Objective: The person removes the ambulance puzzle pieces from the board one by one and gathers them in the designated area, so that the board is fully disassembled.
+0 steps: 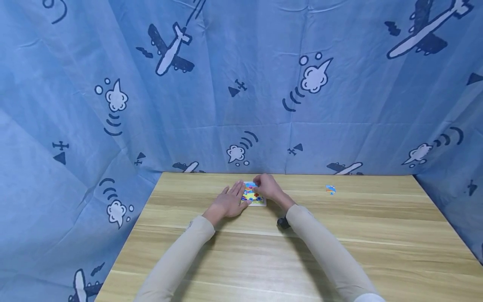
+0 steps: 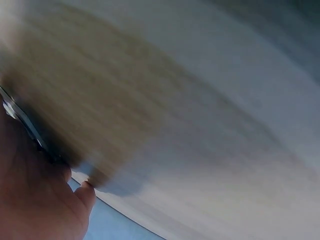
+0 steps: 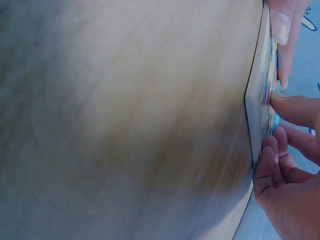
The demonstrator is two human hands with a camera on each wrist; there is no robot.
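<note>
A small square jigsaw puzzle [image 1: 252, 197] in a pale frame lies on the table near its back edge, with a colourful yellow, blue and red picture. My left hand [image 1: 229, 202] rests flat along its left side, fingers straight and thumb on the lower edge. At the upper right corner, my right hand [image 1: 266, 187] has its fingers curled down. In the right wrist view, the thumb and fingers of that right hand [image 3: 292, 170] pinch a bluish puzzle piece [image 3: 275, 120] at the board's surface; the piece is mostly hidden. The left wrist view shows little of the puzzle.
One loose puzzle piece [image 1: 330, 189], blue and orange, lies on the wooden table [image 1: 249, 260] to the right. A black object [image 1: 283, 223] shows beside the right wrist. A blue curtain [image 1: 260, 105] with airplane prints hangs behind the table and at both sides.
</note>
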